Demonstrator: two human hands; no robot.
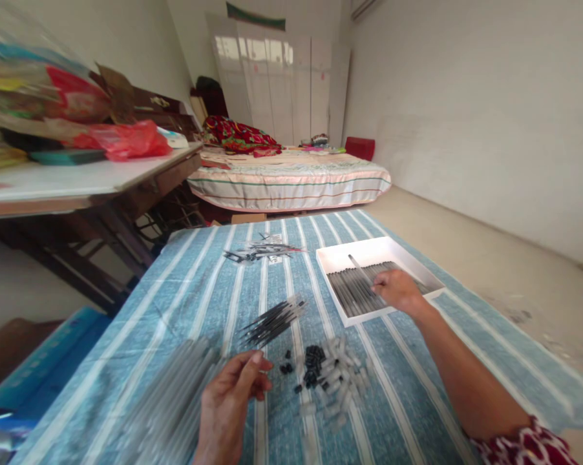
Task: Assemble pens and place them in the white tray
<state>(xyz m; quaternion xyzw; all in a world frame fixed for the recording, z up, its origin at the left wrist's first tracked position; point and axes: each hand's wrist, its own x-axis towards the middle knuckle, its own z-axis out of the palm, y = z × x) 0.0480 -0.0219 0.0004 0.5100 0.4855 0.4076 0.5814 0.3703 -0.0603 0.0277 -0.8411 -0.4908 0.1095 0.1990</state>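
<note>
1. In a pale-walled room with a bed (291, 184), a blue cloth with white stripes (207, 278) covered the work surface.
2. The slim, straight, grey tube (359, 270) looked smooth and semi-clear; it slanted over the near-white, shallow, open box (331, 250). Whether it touched the contents was unclear.
3. The right hand (397, 290) gripped the tube's near end between closed fingertips.
4. Beneath lay a row of dark grey tubes (344, 290), side by side; the right hand hid part of it.
5. Nearer the person lay a loose heap of short, translucent, whitish pieces (344, 381), with small black caps (313, 365) against its left side.
6. The left hand (231, 394) hovered near the caps, fingers curled, thumb near the forefinger; whether it held anything could not be told.
7. Beyond it lay a bundle of thin, dark, pointed rods (275, 321); to its left, a blurred pile of long, grey, translucent tubes (170, 400).
8. Thin black pieces (260, 252) lay farther off, left of the box.
</note>
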